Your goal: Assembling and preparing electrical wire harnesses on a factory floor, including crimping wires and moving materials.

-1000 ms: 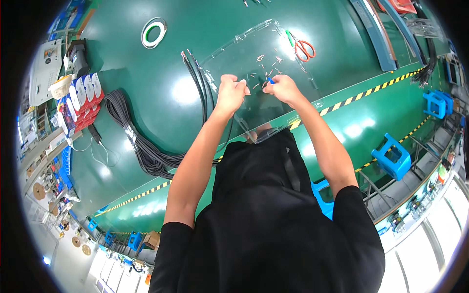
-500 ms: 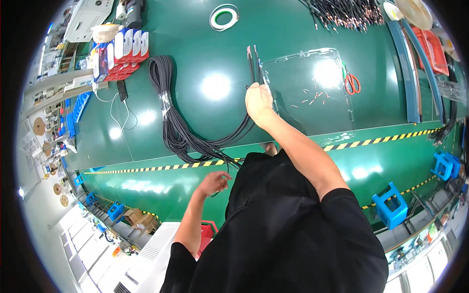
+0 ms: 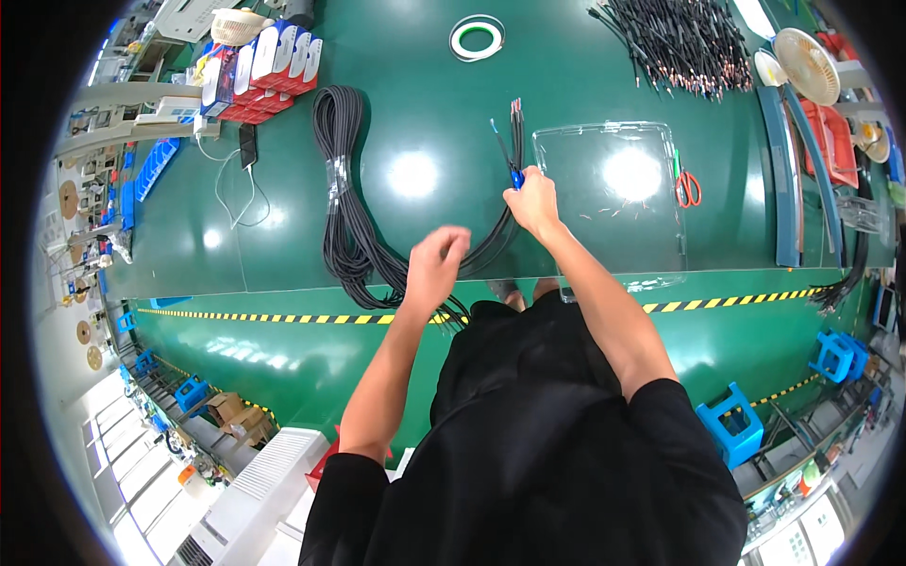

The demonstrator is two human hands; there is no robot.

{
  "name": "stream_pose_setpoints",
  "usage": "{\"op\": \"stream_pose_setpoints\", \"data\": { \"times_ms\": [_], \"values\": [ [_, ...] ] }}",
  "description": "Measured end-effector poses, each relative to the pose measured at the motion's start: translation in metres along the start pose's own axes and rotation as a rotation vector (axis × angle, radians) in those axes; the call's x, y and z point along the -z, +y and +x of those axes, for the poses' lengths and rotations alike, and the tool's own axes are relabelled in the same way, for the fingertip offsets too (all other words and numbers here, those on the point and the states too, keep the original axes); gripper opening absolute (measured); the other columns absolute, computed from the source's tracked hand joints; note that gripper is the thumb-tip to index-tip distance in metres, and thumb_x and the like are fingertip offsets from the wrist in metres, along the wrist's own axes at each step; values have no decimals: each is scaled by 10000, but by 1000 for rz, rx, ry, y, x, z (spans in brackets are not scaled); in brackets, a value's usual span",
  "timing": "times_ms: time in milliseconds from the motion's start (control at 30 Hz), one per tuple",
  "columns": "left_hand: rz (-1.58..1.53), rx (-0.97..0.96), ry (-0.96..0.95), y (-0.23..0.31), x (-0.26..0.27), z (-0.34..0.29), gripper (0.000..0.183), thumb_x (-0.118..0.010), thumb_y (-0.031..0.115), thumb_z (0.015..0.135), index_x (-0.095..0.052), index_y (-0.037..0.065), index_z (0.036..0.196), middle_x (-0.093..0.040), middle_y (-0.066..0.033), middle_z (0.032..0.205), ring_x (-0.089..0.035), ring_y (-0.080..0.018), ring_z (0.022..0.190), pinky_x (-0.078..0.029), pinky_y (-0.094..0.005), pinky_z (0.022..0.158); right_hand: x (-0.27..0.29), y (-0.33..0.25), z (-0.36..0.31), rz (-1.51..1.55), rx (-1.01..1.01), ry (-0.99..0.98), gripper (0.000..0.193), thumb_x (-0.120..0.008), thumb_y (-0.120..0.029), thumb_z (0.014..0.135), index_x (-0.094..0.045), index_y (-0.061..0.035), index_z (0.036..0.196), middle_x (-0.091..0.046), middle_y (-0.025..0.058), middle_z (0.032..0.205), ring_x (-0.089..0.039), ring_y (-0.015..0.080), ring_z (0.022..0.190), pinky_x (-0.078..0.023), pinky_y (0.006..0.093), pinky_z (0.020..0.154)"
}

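Note:
A long bundle of black cable (image 3: 342,203) lies looped on the green table, taped around its upper part, with its lower loops at the table's front edge. From it, several strands run right to my right hand (image 3: 535,203). The fingers of that hand are closed around the strands near their ends, and a small blue piece shows just above the fist. The bared cable ends (image 3: 516,106) point away from me, coppery at the tips; one bluish tip leans left. My left hand (image 3: 438,266) hovers over the strands beside the bundle, its fingers bent and blurred.
A clear plastic sheet (image 3: 604,247) with small scraps lies right of my right hand, red-handled scissors (image 3: 690,190) beside it. Farther off are a tape roll (image 3: 477,40), a heap of short black cables (image 3: 675,42) and red-white boxes (image 3: 274,71). A blue stool (image 3: 734,424) stands behind right.
My left hand has risen from below the table edge to above the cable strands. My right hand keeps its hold on the strands. The whole view has shifted slightly.

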State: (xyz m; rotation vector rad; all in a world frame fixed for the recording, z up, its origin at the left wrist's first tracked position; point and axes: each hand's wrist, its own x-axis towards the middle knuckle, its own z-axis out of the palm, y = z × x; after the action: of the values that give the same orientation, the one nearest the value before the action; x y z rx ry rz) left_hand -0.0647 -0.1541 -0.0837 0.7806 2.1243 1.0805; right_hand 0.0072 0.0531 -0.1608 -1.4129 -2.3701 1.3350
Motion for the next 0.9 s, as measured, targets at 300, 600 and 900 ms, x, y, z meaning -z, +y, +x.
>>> {"op": "stream_pose_setpoints", "data": {
  "times_ms": [300, 600, 900],
  "values": [
    [-899, 101, 92, 81, -15, 85, 272, -654, 123, 972, -613, -18, 1200, -688, -113, 1036, -678, -182, 939, -573, -332, 835, 54, -44, -87, 258, 310, 5, 277, -662, -92, 769, -591, 34, 1006, -648, 232, 899, -649, 396, 797, -524, 439, 751],
    [-893, 94, -113, 118, -8, 34, 276, -614, 107, 997, -649, -35, 1231, -648, -52, 910, -590, -110, 744, -574, -302, 727, 135, -58, -81, 820, 250, -145, 111, -683, -89, 891, -606, -20, 929, -596, -22, 780, -526, 44, 689, -433, 237, 625],
    [-979, 43, -311, 107, -1, 19, 244, -580, 133, 1019, -562, -19, 1209, -701, -125, 1008, -594, -111, 703, -509, -277, 664, 154, -91, -60, 827, 185, -437, 192, -686, -215, 928, -630, -32, 939, -586, -5, 750, -526, 60, 684, -416, 243, 624]
  ]
}}
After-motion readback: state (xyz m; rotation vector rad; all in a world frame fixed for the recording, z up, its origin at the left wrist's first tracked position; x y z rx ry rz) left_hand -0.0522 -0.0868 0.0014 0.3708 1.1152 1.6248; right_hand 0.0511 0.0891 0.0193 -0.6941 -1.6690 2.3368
